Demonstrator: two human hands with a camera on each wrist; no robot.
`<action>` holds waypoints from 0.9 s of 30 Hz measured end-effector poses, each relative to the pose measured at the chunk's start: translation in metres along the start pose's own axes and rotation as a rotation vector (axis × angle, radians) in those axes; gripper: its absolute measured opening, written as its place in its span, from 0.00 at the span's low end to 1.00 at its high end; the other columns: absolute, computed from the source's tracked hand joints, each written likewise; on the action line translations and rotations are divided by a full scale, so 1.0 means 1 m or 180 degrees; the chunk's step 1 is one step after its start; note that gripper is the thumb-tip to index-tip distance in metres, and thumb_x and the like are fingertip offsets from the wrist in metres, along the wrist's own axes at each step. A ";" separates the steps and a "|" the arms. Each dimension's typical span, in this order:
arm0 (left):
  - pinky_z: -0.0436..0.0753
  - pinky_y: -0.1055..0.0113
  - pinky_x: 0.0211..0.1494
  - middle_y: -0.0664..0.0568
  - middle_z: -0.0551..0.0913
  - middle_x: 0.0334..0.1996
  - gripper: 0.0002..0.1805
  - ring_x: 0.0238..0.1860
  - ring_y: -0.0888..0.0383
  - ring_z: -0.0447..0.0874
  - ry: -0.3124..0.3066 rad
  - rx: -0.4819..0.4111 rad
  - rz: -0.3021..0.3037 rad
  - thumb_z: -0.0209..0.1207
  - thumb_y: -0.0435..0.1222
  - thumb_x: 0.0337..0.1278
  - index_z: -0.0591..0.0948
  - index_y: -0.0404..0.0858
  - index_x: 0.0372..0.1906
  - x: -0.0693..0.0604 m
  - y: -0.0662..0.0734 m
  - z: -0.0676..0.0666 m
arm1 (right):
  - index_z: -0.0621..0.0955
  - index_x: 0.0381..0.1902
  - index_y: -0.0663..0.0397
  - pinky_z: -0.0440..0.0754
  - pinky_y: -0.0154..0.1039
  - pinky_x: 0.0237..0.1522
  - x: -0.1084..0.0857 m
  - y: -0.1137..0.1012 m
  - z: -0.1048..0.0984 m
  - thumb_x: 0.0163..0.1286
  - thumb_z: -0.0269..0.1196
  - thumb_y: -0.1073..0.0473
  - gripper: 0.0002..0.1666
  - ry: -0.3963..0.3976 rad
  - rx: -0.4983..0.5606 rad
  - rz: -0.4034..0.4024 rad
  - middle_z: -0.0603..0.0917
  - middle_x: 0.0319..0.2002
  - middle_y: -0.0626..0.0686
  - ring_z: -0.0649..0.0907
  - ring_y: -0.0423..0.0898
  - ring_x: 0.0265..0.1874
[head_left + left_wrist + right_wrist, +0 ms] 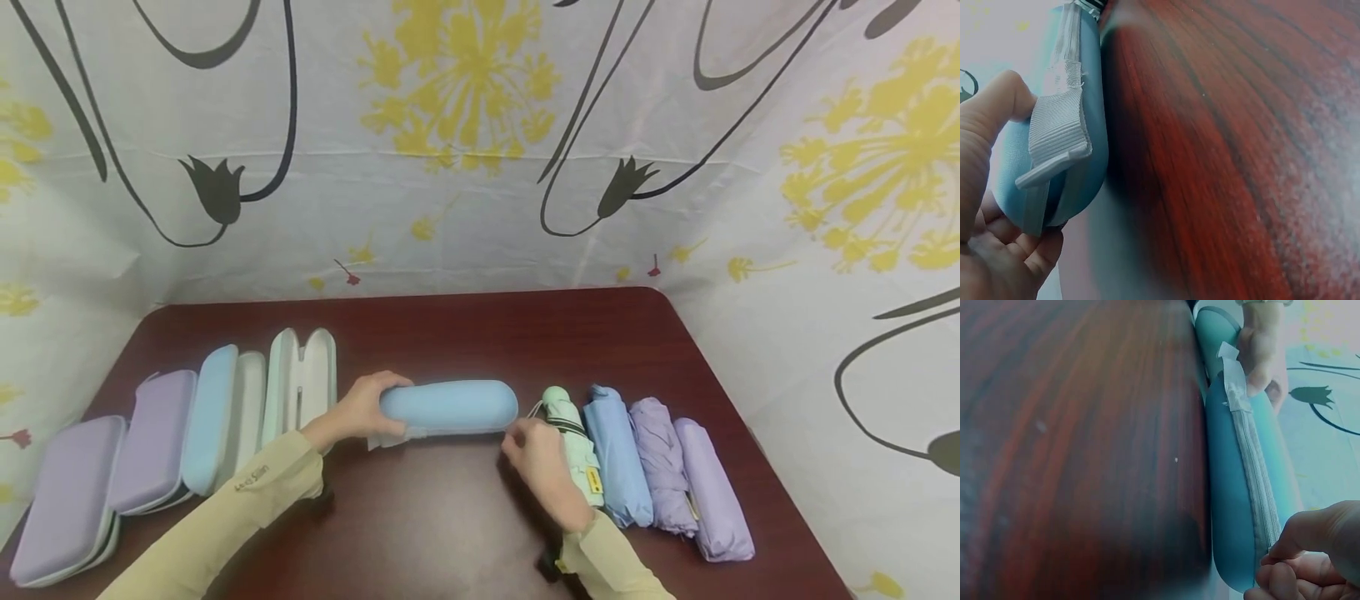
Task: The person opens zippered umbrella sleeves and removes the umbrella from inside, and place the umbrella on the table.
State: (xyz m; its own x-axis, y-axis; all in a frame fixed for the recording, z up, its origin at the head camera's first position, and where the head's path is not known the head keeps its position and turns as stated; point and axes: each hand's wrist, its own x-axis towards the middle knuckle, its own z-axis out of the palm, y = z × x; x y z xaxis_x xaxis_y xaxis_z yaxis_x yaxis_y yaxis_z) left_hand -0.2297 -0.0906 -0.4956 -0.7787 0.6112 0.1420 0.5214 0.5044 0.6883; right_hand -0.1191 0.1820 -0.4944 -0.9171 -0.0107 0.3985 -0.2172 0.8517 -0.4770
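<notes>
A light blue zip case (450, 406) with rounded ends lies lengthwise at the middle of the table. My left hand (365, 410) grips its left end, thumb on the near side beside the grey fabric tab (1057, 128) in the left wrist view. In the right wrist view the grey zipper (1254, 469) runs along the case's side, its teeth closed along the visible stretch. At the case's right end my right hand (543, 471) pinches the zipper by thumb and fingertips; the pull itself is hidden by the fingers.
On the left stand purple cases (75, 500), another blue case (210, 417) and a pale green case (318, 375), the latter two open. To the right lie folded umbrellas: green (577, 458), blue (618, 458) and purple ones (712, 492). A patterned curtain (465, 225) hangs behind the table.
</notes>
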 end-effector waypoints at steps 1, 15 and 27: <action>0.80 0.54 0.43 0.46 0.79 0.43 0.32 0.43 0.50 0.77 0.0027 -0.0004 0.0021 0.71 0.37 0.29 0.78 0.33 0.50 0.000 0.000 0.000 | 0.81 0.18 0.54 0.75 0.32 0.21 0.001 0.000 0.000 0.48 0.65 0.69 0.06 -0.0018 0.0015 0.0050 0.78 0.16 0.46 0.77 0.39 0.17; 0.79 0.55 0.43 0.45 0.79 0.41 0.29 0.41 0.50 0.77 0.0286 0.0038 0.0037 0.72 0.35 0.28 0.77 0.31 0.45 -0.006 0.000 0.000 | 0.80 0.18 0.55 0.74 0.33 0.20 0.003 -0.005 -0.001 0.49 0.64 0.69 0.06 -0.0013 0.0003 0.0066 0.77 0.16 0.46 0.75 0.39 0.17; 0.79 0.56 0.44 0.44 0.79 0.42 0.30 0.41 0.49 0.77 0.0269 0.0079 -0.0052 0.71 0.36 0.27 0.77 0.30 0.45 -0.004 0.003 0.001 | 0.79 0.16 0.53 0.74 0.34 0.19 0.001 -0.018 0.015 0.46 0.67 0.68 0.08 0.0154 -0.0127 -0.0354 0.77 0.14 0.46 0.78 0.43 0.15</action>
State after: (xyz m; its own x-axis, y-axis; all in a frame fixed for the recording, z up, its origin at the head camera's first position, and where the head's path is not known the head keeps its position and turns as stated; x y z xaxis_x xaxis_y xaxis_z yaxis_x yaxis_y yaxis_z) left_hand -0.2247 -0.0910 -0.4948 -0.8133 0.5495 0.1912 0.5160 0.5295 0.6733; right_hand -0.1215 0.1588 -0.4968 -0.8706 -0.0819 0.4851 -0.3024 0.8668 -0.3965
